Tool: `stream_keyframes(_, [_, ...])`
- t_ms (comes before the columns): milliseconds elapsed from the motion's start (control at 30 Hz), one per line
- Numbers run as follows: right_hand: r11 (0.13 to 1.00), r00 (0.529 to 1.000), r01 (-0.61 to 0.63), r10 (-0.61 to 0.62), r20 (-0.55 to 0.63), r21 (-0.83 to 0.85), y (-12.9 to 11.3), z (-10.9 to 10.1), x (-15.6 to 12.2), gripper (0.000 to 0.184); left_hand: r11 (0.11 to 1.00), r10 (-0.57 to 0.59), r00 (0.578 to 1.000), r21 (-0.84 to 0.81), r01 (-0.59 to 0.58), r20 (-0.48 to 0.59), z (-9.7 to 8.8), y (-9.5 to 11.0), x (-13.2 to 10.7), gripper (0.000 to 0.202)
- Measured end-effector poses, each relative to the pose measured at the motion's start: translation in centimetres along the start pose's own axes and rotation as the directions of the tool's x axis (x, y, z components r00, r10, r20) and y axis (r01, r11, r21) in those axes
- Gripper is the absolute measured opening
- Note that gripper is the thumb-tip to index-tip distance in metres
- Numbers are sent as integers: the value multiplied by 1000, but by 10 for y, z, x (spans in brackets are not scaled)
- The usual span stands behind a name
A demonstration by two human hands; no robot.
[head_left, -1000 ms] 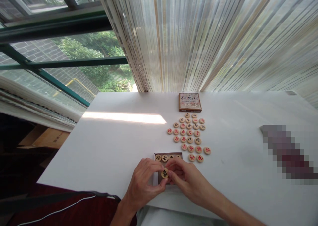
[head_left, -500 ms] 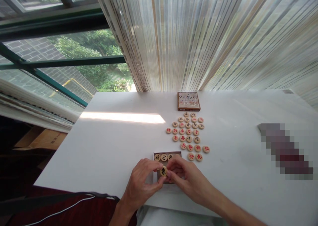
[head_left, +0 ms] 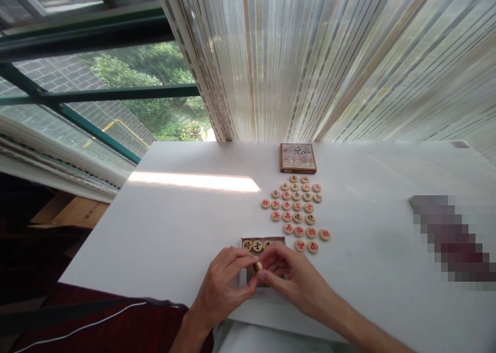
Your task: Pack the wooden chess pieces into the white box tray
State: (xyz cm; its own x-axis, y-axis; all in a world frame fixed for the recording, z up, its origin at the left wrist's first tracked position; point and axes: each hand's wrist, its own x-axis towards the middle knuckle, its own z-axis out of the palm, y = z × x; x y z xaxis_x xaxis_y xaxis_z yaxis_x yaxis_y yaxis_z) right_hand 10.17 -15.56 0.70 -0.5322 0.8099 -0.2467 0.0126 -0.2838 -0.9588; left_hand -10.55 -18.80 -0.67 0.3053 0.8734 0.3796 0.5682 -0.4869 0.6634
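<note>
Between the fingertips of both hands is one round wooden Chinese chess piece (head_left: 256,267) with a black character, tilted. My left hand (head_left: 227,278) pinches it from the left, and my right hand (head_left: 290,270) grips its right edge. Just below them lies an open box tray (head_left: 243,279), partly hidden by my fingers. Along its far side a row of pieces with black characters shows, among them a piece (head_left: 258,246) beside the leftmost one. Beyond the tray, several loose pieces (head_left: 297,217) with red or black characters lie face up in uneven rows.
The printed box lid (head_left: 298,158) lies at the table's back edge, near the striped curtain (head_left: 271,58). A blurred-out item (head_left: 451,239) is on the right of the white table (head_left: 174,229). A cardboard box (head_left: 79,212) stands at the far left, below the window.
The held chess piece has turned between the fingers, so its face now shows at a slant. Both hands stay over the tray. The whole view has shifted slightly.
</note>
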Motion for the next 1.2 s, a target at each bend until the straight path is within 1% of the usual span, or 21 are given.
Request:
stream_keyframes(167, [998, 999, -30, 32, -34, 64, 3, 0, 1, 28, 1000, 4, 1000, -26, -5, -18, 1, 1, 1, 35])
stream_keyframes(300, [993, 999, -37, 40, -24, 115, 1, 0, 1, 26, 999, -11, 1000, -44, 11, -3, 0, 0, 1, 35])
stream_keyframes(533, [987, 999, -44, 42, 15, 152, -4, 3, 1, 28, 998, -43, 999, -35, 44, 24, 0, -1, -2, 32])
stream_keyframes(867, [993, 999, -43, 43, 11, 113, -2, 0, 1, 27, 991, -106, 994, -82, 106, 10, 0, 2, -3, 28])
stream_keyframes(1100, [994, 999, -49, 48, 6, 97, -6, 2, 2, 26, 993, -76, 997, -90, 73, -30, -5, -1, -3, 25])
stream_keyframes(1200, [995, 999, -41, 40, 9, 92, -6, 2, 2, 24, 993, -62, 998, -105, 60, -25, -6, -1, -3, 24])
